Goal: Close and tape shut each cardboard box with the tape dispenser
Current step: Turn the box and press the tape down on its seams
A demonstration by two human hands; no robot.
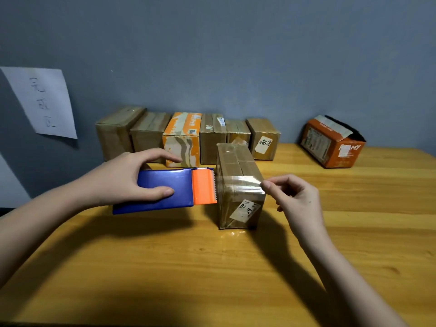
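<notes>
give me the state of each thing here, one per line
left hand: grips the tape dispenser
right hand: pinches the tape end
tape dispenser: held level, orange blade end against the front box
tape strip: stretched across the front box
front box: closed, upright
six back boxes: closed, in a row
orange box: open, tilted
</notes>
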